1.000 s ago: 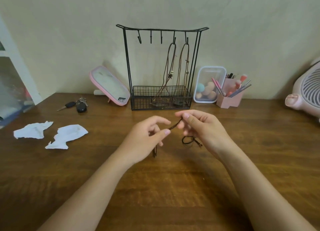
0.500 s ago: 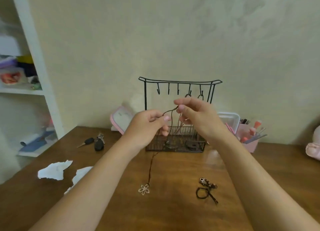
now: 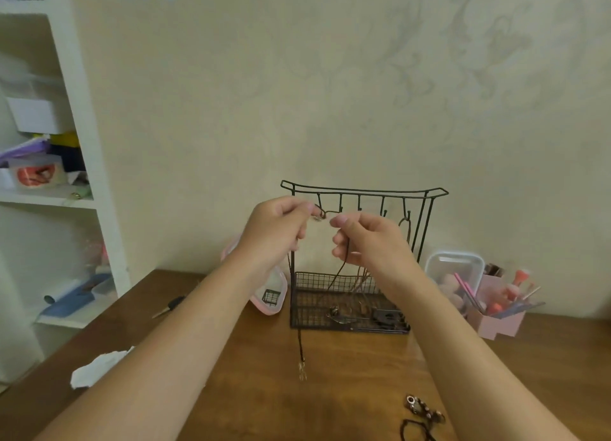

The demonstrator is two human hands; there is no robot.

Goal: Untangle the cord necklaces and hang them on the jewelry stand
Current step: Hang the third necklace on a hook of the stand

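Stand basket: the wire tray (image 3: pixel 347 295) at the foot of the jewelry stand (image 3: pixel 363 191) holds dark pendants and the lower ends of hung cords.
Clear tub: the tub (image 3: pixel 453 266) right of the stand holds pale round sponges.
Pink holder: brushes stand in the holder (image 3: pixel 501 323).
Hard to make out: the right hand (image 3: pixel 367 242) covers most of the hung cords. A beaded necklace (image 3: pixel 425 407) is cut off at the bottom edge.
Left hand: the left hand (image 3: pixel 277 232) pinches the cord necklace (image 3: pixel 300 344) by the leftmost hook.
Right hand: it pinches the same cord just beside.
Cord necklace: a short span joins both pinches. The rest drops below the left hand, its blurred pendant (image 3: pixel 302 372) low over the table (image 3: pixel 347 391).
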